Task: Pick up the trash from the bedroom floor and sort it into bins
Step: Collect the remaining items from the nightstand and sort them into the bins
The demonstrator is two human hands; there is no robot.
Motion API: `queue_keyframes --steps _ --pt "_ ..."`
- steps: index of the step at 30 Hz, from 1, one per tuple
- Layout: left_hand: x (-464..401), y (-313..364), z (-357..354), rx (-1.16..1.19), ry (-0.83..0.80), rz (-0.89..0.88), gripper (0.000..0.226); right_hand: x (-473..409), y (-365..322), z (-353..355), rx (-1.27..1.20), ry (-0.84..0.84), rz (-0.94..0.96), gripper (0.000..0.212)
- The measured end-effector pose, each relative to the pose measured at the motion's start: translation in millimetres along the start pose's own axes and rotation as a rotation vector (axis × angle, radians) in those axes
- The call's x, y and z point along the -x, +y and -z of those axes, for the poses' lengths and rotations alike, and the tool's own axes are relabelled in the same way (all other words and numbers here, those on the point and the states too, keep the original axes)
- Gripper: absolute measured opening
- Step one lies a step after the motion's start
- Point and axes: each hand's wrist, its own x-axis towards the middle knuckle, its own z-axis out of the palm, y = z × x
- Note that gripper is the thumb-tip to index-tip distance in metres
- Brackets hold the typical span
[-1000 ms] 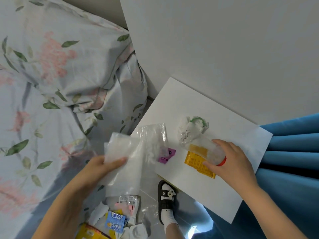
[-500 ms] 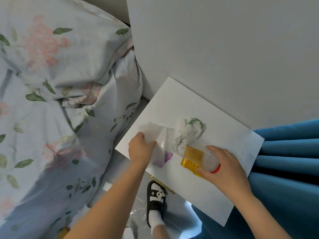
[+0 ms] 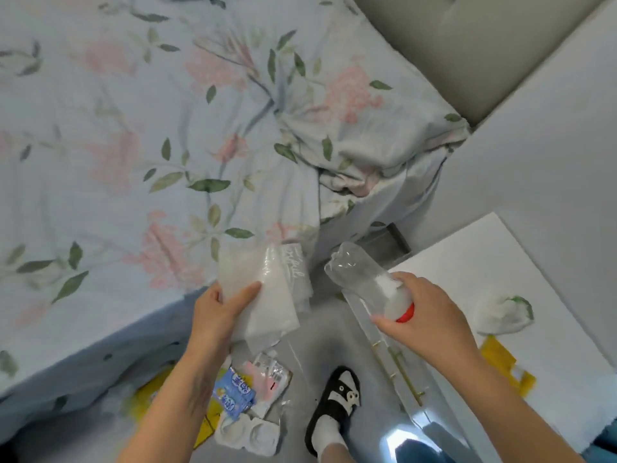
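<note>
Head view: left hand [image 3: 220,315] grips plastic bags [image 3: 267,295], right hand [image 3: 424,315] grips bottle [image 3: 364,279]; floor wrappers [image 3: 253,392] lie below left hand, nearer it.

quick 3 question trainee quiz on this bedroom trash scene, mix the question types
1. True or false: the right hand holds a clear bottle with a red cap.
2. What does the left hand hold? A) plastic bags B) a shoe C) a pillow
3. Fill in: the crumpled white wad lies on the white ____.

Key: 1 true; 2 A; 3 board
</note>
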Motion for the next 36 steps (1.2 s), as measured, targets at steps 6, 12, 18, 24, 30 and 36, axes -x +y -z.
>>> queue_keyframes --steps 6,12,18,24,30,36 --pt "16.6 -47.1 276.5 0.296 0.309 0.029 0.014 30.6 -240.4 -91.5 0.228 -0.095 0.395 0.072" --pt "111.2 -125.7 551.0 0.455 0.526 0.077 0.017 140.1 -462.5 -245.6 0.263 -0.243 0.613 0.073" --pt "217.7 -204.8 730.9 0.567 0.809 0.147 0.016 267.7 -613.8 -370.3 0.267 -0.401 0.828 0.074" --pt "244.0 -279.6 786.8 0.732 0.881 0.212 0.027 316.1 -674.9 -431.9 0.207 -0.472 0.877 0.068" --pt "189.2 -331.7 791.5 0.841 0.856 0.35 0.022 309.3 -688.5 -467.7 0.246 -0.479 0.815 0.072" --pt "88.8 -348.3 809.8 0.961 0.775 0.395 0.022 287.1 -711.9 -491.6 0.345 -0.486 0.763 0.078"
